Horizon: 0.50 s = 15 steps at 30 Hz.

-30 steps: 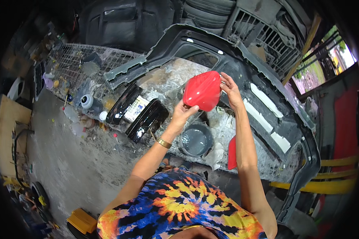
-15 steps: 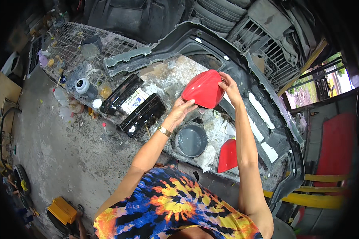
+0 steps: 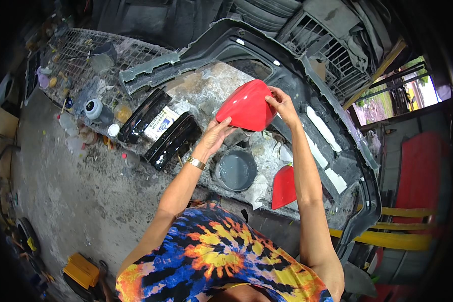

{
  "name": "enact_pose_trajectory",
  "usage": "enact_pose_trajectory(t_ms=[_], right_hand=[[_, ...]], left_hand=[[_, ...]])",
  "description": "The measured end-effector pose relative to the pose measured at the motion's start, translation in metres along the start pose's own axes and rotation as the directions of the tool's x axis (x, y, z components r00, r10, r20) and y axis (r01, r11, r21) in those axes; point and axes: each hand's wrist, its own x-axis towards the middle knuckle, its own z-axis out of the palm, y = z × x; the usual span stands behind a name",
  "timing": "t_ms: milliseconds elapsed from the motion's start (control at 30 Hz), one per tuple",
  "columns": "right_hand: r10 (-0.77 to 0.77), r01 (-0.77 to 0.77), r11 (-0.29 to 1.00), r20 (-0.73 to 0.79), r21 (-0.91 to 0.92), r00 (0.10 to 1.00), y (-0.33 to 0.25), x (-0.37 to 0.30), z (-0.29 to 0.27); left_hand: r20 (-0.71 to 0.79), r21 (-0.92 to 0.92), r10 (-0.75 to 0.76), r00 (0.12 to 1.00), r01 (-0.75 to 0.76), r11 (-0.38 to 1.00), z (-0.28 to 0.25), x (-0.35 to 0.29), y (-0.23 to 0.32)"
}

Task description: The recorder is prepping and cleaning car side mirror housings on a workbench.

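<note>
Between both hands, above the workbench (image 3: 206,80), is a glossy red curved shell (image 3: 244,103) that looks like a car side-mirror cover. My left hand (image 3: 215,137) grips its lower left edge, thumb on the painted face and fingers underneath. My right hand (image 3: 283,106) pinches its right edge, thumb on the near face. A second red cover (image 3: 284,189) lies on the bench inside my right forearm. Just below the held cover stands a round tub (image 3: 236,173) of greyish liquid, beside crumpled white cloth or paper (image 3: 256,190).
A large black bumper (image 3: 360,151) curves around the bench's far and right sides. Two glossy black parts (image 3: 173,142) lie left of my left hand, with a can between them. Bottles (image 3: 98,109) and jars crowd the bench's left end. A yellow object (image 3: 80,271) stands lower left.
The held red cover is tilted somewhat differently, with more of its smooth outer face showing. Both hands keep hold of it. The whole view has shifted slightly.
</note>
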Motion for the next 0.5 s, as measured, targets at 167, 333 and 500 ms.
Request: enact_pose_trajectory(t_ms=[167, 333, 500], right_hand=[[0.149, -0.148, 0.989, -0.062, 0.021, 0.987, 0.001, -0.011, -0.003], [0.209, -0.194, 0.968, -0.084, 0.162, 0.974, 0.016, -0.036, 0.016], [0.283, -0.237, 0.936, -0.158, 0.259, 0.946, 0.025, -0.070, 0.031]], left_hand=[[0.087, 0.068, 0.064, 0.994, -0.070, 0.995, 0.037, 0.002, 0.027], [0.046, 0.285, 0.162, 0.986, -0.168, 0.944, 0.070, 0.011, 0.047], [0.082, 0.384, 0.124, 0.989, -0.146, 0.912, 0.079, 0.026, 0.063]])
